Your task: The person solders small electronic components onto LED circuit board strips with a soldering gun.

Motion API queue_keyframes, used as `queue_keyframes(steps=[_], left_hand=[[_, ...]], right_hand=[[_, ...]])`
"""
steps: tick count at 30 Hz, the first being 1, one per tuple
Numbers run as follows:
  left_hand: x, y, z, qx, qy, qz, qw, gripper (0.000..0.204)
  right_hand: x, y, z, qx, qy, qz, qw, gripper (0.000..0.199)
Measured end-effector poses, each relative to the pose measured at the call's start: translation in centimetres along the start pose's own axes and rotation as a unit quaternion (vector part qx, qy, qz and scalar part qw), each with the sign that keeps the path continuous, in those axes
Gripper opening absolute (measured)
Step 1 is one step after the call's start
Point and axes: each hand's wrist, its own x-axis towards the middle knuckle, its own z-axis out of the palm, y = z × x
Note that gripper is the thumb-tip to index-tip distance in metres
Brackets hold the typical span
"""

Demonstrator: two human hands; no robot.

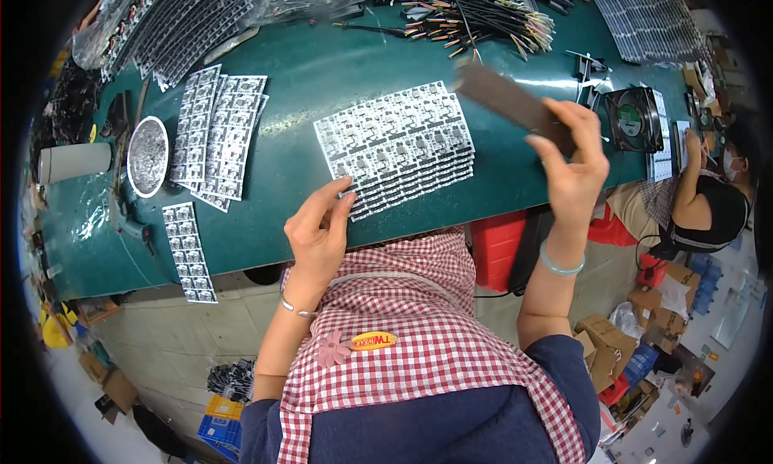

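Observation:
A fanned stack of white-and-black circuit board panels (394,142) lies on the green table in front of me. At its near left corner is my left hand (318,222), thumb and bent fingers closed on the edge of the panels. Raised over the table to the right of the stack, my right hand (576,162) grips a dark brown flat bar (511,101) between thumb and fingers. The bar is blurred and points away to the upper left, apart from the panels; its exact kind cannot be made out.
More circuit board panels (233,138) lie to the left, with a narrow panel strip (189,250) overhanging the front edge. Beside them sits a round white-rimmed dish (148,158). Cables (483,21) are heaped at the back. A black fan (632,119) and another person (713,198) are at right.

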Motion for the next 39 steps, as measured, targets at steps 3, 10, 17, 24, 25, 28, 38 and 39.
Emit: queue_keyframes(steps=[3,10,17,24,25,28,38,39], left_hand=[[-0.1,-0.3,0.2,-0.008,-0.001,0.005,1.000,0.024],[-0.3,-0.5,0.7,-0.037,0.023,-0.075,0.996,0.038],[-0.1,-0.3,0.5,-0.082,0.009,-0.120,0.989,0.044],[0.3,0.5,0.3,-0.105,-0.005,-0.168,0.980,0.061],[0.4,0.5,0.3,-0.104,-0.006,-0.168,0.980,0.061],[0.3,0.5,0.3,-0.103,-0.008,-0.172,0.980,0.060],[0.5,0.7,0.3,-0.083,-0.028,-0.161,0.983,0.061],[0.6,0.8,0.2,-0.081,-0.028,-0.160,0.983,0.061]], right_hand=[[-0.1,-2.4,2.9,0.043,-0.100,-0.045,0.993,0.042],[-0.2,-2.9,7.0,0.058,-0.201,-0.119,0.971,0.039],[0.3,-2.6,7.8,0.052,-0.222,-0.135,0.964,0.038],[-0.3,-2.5,8.0,0.048,-0.231,-0.112,0.965,0.039],[-0.4,-2.5,8.1,0.048,-0.230,-0.110,0.966,0.039],[-0.4,-2.3,8.3,0.043,-0.240,-0.120,0.962,0.039],[-0.6,-2.1,7.6,0.009,-0.190,-0.120,0.974,0.047],[-0.8,-2.1,7.2,0.025,-0.136,-0.088,0.986,0.048]])
